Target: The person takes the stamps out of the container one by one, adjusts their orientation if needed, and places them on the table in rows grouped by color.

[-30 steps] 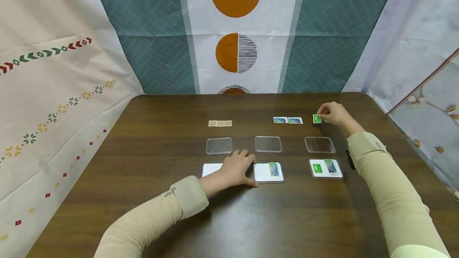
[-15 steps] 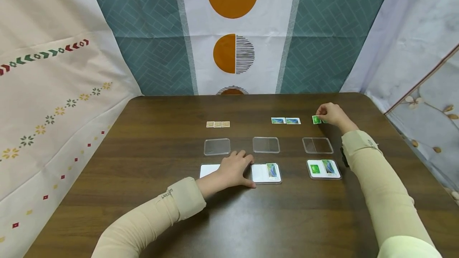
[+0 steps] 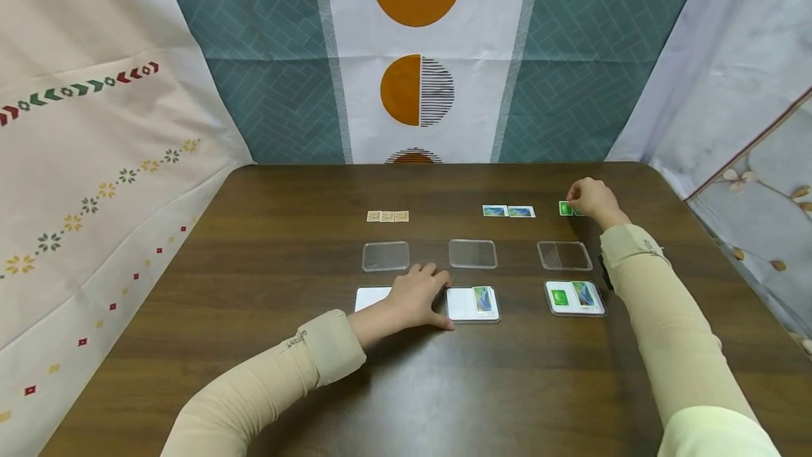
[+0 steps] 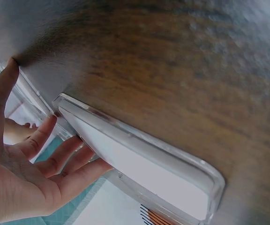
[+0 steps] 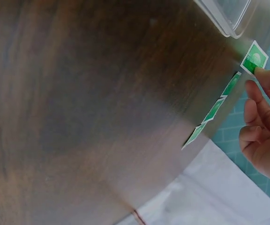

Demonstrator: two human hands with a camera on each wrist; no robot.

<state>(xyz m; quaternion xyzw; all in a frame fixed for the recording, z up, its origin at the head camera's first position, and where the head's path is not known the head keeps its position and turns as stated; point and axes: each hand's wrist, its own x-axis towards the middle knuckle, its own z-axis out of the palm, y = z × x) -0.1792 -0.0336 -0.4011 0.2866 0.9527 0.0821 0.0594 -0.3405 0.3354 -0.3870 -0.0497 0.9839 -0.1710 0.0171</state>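
My right hand [image 3: 594, 202] pinches a green stamp [image 5: 254, 58] by one edge near the far right of the table. Beside it in the right wrist view, more green stamps [image 5: 213, 110] lie in a row. My left hand [image 3: 412, 298] spreads along the left side of the middle clear case [image 3: 461, 305], thumb and index finger at its corners. That case holds a white card with a blue stamp [image 3: 483, 300]. Under the left hand, another case with a white card [image 3: 371, 296] is partly covered. The right-hand case [image 3: 593, 309] contains one green stamp and one blue stamp.
Three clear lids [image 3: 385, 257] lie in a row behind the cases. Farther back are tan stamps [image 3: 388, 216] and two blue stamps [image 3: 509, 211]. Patterned cloths [image 3: 273, 90] hang around the wooden table [image 3: 431, 393].
The green stamp in my right hand has shifted slightly right, nearer the other green stamps. My left hand stays at the middle case. The view has shifted a little.
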